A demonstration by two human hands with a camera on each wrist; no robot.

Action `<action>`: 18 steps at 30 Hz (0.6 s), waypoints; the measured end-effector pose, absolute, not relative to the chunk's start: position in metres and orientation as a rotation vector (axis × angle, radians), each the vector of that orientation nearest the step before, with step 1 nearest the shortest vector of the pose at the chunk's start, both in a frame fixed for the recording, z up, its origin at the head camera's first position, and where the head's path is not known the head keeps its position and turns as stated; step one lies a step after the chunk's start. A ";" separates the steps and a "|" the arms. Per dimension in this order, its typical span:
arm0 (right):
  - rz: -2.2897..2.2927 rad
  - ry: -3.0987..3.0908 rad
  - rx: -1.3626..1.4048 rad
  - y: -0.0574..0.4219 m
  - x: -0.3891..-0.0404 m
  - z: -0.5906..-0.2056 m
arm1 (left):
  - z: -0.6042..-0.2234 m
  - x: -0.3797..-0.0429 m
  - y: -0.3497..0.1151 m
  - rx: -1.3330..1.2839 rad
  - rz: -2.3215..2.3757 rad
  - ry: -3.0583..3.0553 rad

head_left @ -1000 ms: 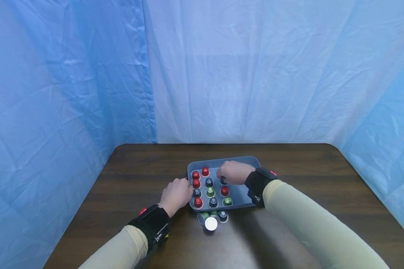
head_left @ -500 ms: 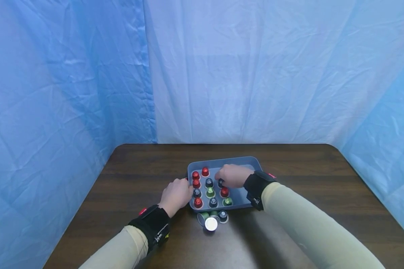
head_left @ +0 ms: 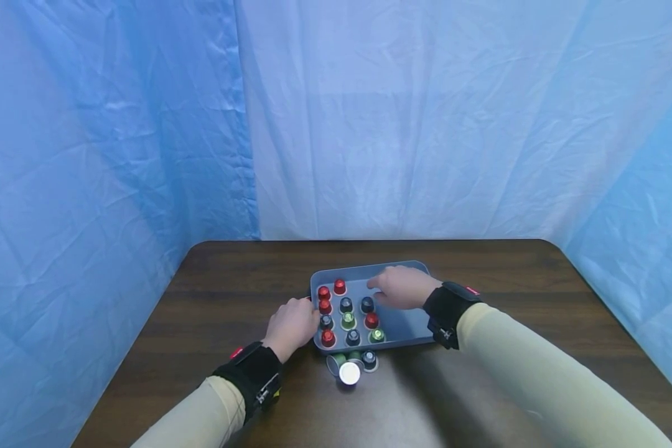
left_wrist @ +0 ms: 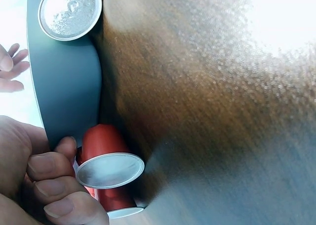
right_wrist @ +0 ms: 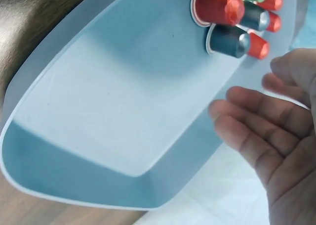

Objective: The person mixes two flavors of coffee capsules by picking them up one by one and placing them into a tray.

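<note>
A blue-grey tray point(head_left: 406, 323) holds red, dark blue and green coffee capsules, standing in rows in its left half. My left hand point(head_left: 294, 326) grips the tray's left wall, fingers curled at the rim. Close against those fingers, outside the tray, are two red capsules point(left_wrist: 104, 142), seen in the left wrist view. My right hand point(head_left: 406, 287) hovers over the tray, fingers extended and holding nothing. Just below and left of it stands a dark blue capsule point(head_left: 367, 304), behind a red capsule point(head_left: 372, 320). In the right wrist view the right palm point(right_wrist: 291, 185) and spread thumb show plainly.
Several loose capsules lie by the tray's front wall, one with its white lid point(head_left: 350, 373) turned up and a dark one point(head_left: 369, 360) upright. Bare tray floor point(right_wrist: 123, 101) shows on the right. A brown wooden table point(head_left: 481, 373) lies beneath, with blue curtains point(head_left: 425, 124) around it.
My right hand set the dark blue capsule down in the tray, let go, and moved up and to the right with fingers extending. The left hand stayed at the tray wall.
</note>
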State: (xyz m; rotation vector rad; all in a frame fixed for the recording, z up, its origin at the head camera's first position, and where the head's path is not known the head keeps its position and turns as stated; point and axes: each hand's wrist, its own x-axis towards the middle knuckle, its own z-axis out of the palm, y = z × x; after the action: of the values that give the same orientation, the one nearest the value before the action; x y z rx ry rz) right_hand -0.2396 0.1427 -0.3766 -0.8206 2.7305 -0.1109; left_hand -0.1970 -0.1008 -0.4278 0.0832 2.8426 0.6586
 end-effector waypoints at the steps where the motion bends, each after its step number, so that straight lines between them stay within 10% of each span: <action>1: -0.109 2.733 -0.830 0.145 -0.239 -0.375 | -0.428 -0.197 -0.101 0.082 0.662 2.841; 18: -0.014 2.918 -0.785 0.196 -0.226 -0.366 | -0.426 -0.195 -0.099 0.067 0.668 2.823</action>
State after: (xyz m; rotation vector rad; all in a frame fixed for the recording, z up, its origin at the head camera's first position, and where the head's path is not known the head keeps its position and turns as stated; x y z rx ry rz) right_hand -0.2261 0.1965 -0.3662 -0.7850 2.9177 -0.0143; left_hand -0.1954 -0.0988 -0.4260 0.0670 2.8231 0.6684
